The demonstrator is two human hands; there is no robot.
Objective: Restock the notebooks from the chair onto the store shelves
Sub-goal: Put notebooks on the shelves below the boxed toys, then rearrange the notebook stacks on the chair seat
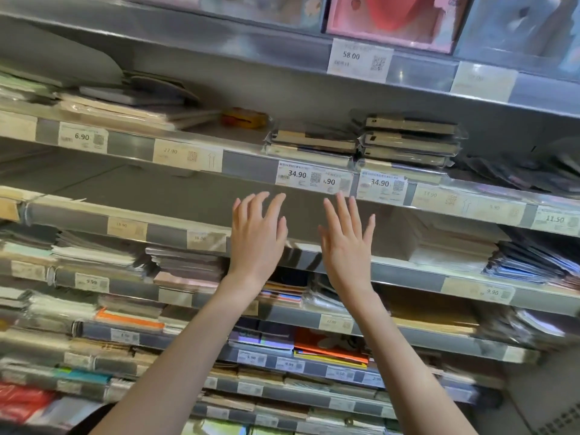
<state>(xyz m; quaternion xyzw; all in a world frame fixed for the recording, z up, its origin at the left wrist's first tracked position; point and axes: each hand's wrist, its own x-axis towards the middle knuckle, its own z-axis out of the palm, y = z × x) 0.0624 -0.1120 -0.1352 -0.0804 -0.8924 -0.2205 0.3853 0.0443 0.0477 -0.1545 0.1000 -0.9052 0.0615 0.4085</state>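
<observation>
My left hand and my right hand are both raised in front of the grey store shelves, fingers spread, holding nothing. Just above them, two stacks of wrapped dark notebooks lie on a shelf: a low stack and a taller stack, over price tags reading 34.90. The shelf level right behind my hands holds nothing in its middle stretch. The chair is not in view.
Several tiers of shelves hold flat piles of notebooks and paper, with a colourful pile low in the middle. A pink box stands on the top shelf. A yellow item lies at the back of the upper shelf.
</observation>
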